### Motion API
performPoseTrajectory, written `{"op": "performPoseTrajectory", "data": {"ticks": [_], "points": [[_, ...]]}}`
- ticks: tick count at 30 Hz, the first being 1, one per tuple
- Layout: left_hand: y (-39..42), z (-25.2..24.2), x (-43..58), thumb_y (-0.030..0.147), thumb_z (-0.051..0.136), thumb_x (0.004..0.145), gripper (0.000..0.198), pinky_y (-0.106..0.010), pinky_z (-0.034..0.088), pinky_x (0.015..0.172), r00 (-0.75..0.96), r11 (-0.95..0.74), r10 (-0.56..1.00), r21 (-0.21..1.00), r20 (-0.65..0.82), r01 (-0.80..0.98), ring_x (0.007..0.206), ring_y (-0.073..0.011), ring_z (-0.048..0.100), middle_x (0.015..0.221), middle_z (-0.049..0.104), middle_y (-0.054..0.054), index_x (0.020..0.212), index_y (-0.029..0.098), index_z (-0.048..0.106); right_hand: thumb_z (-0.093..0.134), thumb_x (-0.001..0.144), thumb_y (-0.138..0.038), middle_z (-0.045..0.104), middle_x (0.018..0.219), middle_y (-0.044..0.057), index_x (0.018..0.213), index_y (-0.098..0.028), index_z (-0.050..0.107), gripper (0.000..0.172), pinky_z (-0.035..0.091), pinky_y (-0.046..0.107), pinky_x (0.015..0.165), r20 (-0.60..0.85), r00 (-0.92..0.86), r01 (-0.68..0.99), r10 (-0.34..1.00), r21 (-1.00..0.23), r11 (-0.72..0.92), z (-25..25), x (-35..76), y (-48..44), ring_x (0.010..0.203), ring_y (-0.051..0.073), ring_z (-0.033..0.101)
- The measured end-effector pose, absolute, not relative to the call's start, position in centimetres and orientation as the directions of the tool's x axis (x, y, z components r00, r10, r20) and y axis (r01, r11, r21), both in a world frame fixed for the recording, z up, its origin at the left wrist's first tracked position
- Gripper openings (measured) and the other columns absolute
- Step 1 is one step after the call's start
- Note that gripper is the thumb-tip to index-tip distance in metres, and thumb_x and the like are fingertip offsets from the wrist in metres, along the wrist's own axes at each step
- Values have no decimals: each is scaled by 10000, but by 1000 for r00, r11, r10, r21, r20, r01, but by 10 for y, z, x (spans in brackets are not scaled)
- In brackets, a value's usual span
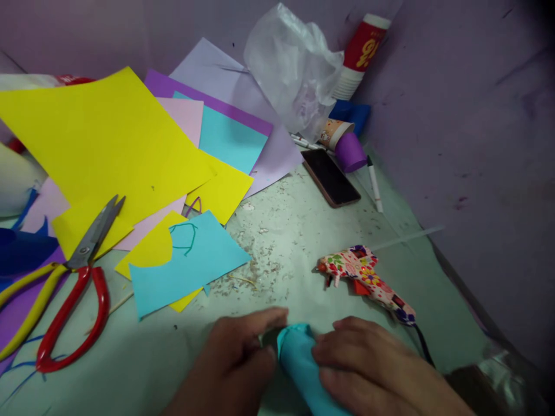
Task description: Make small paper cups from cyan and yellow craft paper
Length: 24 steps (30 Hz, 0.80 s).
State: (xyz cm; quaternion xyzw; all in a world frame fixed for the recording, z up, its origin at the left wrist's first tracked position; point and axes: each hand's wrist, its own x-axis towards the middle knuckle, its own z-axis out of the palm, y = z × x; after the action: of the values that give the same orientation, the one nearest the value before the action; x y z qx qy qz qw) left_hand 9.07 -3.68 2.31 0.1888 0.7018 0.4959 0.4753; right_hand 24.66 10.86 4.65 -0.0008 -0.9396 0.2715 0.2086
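At the bottom middle, both my hands grip a rolled tube of light blue paper (299, 361) lying on the pale green table (286, 242). My left hand (234, 361) curls round its left side, thumb and fingers pressed to the roll's open end. My right hand (368, 367) lies over the right side with fingers closed on the paper. A floral-patterned glue gun (364, 277) rests just beyond my right hand, nozzle pointing left, its cord running back to the right.
Red-handled scissors (73, 294) and yellow-handled pliers (26, 294) lie at left. Yellow sheets (99, 138), blue, pink and purple coloured paper spread across the back left. A phone (330, 177), marker (375, 186), paper cups (347, 147), cup stack (359, 55) and plastic bag (295, 69) sit by the purple wall.
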Motion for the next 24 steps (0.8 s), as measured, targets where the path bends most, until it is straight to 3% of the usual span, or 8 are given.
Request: {"op": "performPoseTrajectory", "data": {"ticks": [3,5,8,11,16,19,22,24], "points": [[-40,17,84,313,498,749,332,-393,523,809,-675,390,696,918,-243,72,912,-235,650,996,717,-27,1003,282,710,499,845,-210,676,1136,74,1400,-251,361,574,571,357,808,178,-973,51,150,-464,885,53,248,112,979,257,657],[-37,17,78,288,462,741,336,-397,529,817,-670,375,711,921,-213,106,910,-236,665,941,732,-30,959,255,716,527,795,-163,642,1190,97,1428,-226,297,677,565,374,820,92,-980,115,178,-468,876,56,247,112,977,249,651],[-30,23,73,261,456,679,353,-319,549,627,-665,411,715,899,-217,150,667,-183,664,884,737,-31,920,223,711,606,758,-196,581,1276,127,1465,-218,181,825,553,409,854,93,-969,154,231,-503,851,53,250,111,1066,264,615],[-28,28,73,239,450,647,368,-239,450,416,-648,423,735,881,-198,211,511,-142,600,838,729,-36,916,202,698,694,732,-303,455,1400,159,1481,-218,131,941,515,478,912,83,-945,229,316,-520,823,47,265,112,1201,314,523],[-32,33,79,281,461,719,322,-214,387,391,-630,380,765,883,-132,276,409,-115,491,482,531,41,941,180,672,659,805,-332,445,1415,111,1467,-258,184,818,451,465,1000,124,-888,292,442,-591,752,43,288,112,1240,270,490],[-33,35,82,291,494,726,320,-205,382,417,-614,374,783,864,-99,337,423,-94,452,507,502,51,974,167,653,610,842,-306,591,1246,92,1409,-253,318,640,491,431,950,265,-774,333,576,-602,725,37,295,114,1110,237,590],[-33,33,84,274,506,729,333,-210,401,467,-563,324,826,835,-22,444,480,-94,471,573,538,33,1011,156,639,583,841,-326,638,1145,122,1299,-201,460,490,490,481,914,415,-589,474,693,-517,713,26,303,125,1045,276,616],[-33,30,86,266,511,731,337,-217,404,484,-526,285,850,815,28,504,494,-95,473,580,534,33,1023,151,634,598,810,-379,641,1135,155,1258,-156,497,511,493,514,873,383,-516,603,767,-474,642,18,309,136,1028,321,615]]}}
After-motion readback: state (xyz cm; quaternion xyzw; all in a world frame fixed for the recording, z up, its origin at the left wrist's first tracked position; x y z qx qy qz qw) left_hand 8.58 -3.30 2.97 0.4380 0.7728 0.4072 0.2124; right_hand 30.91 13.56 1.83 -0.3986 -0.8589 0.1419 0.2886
